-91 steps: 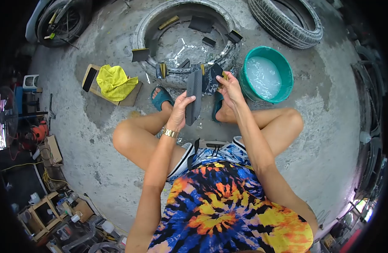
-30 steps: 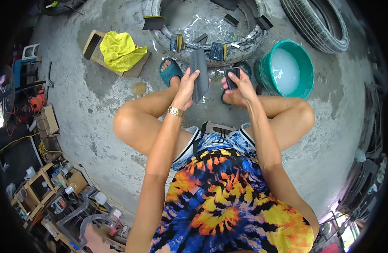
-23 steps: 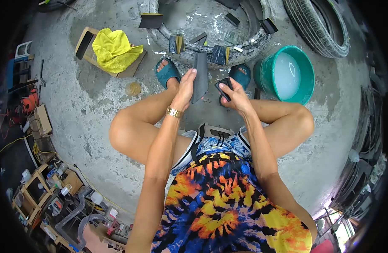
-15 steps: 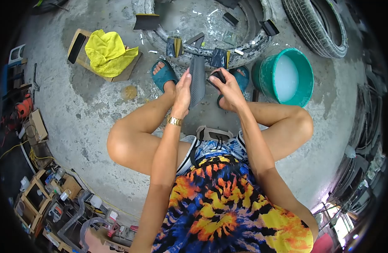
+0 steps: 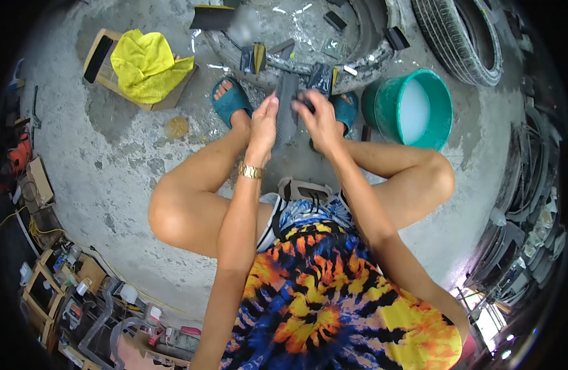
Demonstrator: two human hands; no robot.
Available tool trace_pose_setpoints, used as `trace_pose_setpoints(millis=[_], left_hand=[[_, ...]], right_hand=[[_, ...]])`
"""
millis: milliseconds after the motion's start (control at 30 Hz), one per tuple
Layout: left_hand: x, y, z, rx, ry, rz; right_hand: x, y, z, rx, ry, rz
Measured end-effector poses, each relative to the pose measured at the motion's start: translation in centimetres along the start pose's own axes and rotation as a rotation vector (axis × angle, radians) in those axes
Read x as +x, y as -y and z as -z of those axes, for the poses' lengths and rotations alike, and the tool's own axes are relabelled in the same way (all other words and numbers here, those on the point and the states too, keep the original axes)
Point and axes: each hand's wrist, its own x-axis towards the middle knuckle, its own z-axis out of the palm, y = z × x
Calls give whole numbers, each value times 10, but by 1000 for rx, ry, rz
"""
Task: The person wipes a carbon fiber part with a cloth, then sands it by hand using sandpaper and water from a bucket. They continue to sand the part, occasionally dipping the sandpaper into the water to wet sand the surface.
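My left hand (image 5: 263, 128) is closed on the left edge of a long, dark grey curved panel (image 5: 286, 114) with a fine ribbed or woven-looking surface. The panel stands roughly lengthwise between my feet. Close against its right side is my right hand (image 5: 323, 123), fingers curled and slightly blurred around a small black block (image 5: 306, 105), mostly hidden by the fingers. Just beyond the hands, a black piece with a yellow inner side (image 5: 321, 79) leans on a wet tyre (image 5: 234, 68). A similar black and yellow piece (image 5: 253, 58) rests nearby on the same tyre.
A green bucket (image 5: 371, 108) of cloudy water stands at the right. Behind it leans another tyre (image 5: 447, 40). On the left, a yellow cloth (image 5: 145, 65) and a phone (image 5: 98, 58) lie on a low wooden stool. Tools and boxes line the lower left.
My right hand has moved up and left with the black block, closer to the panel. The left hand keeps its hold. The whole view has shifted slightly.
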Motion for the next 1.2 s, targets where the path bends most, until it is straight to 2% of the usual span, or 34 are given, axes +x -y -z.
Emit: trace_pose_setpoints(millis=[67,167,267,333,367,467,567,633,700,767,867,967,1033,1100,1133,1200], left_hand=[[-4,-11,-2,-66,48,33],[-2,-13,-2,-14,12,-18],[7,8,3,37,29,-100],[-1,0,-1,-17,28,-51],[-3,-8,-2,-64,29,-9],[15,5,3,-56,32,-93],[1,6,1,-73,28,-27],[1,-3,1,-77,30,-12],[3,-5,2,-120,31,15],[3,0,1,-80,11,13],[-2,-2,-1,-85,18,-9],[5,-8,1,-147,36,9],[2,-3,1,-122,26,-41],[-1,-3,2,-106,28,8],[-2,-6,1,-92,34,31],[-1,0,0,-107,18,5]], right_hand=[[10,-4,-7,-25,-22,1],[-35,19,-5,37,-26,66],[-3,4,-8,-37,-24,47],[8,3,-11,-80,-84,77],[-9,9,-9,-83,-83,83],[-38,21,-2,-27,3,142],[9,-9,-12,-120,-90,107],[-9,4,-11,-142,-119,136],[-43,26,-4,-30,-21,75],[-26,13,-6,-25,-13,111],[13,-9,-17,-139,-111,78],[-37,11,-12,-37,-76,111],[-31,11,-10,-21,-48,64],[10,-8,-13,-158,-134,222],[17,-10,-16,-137,-113,126],[-18,5,-13,-100,-84,125]])
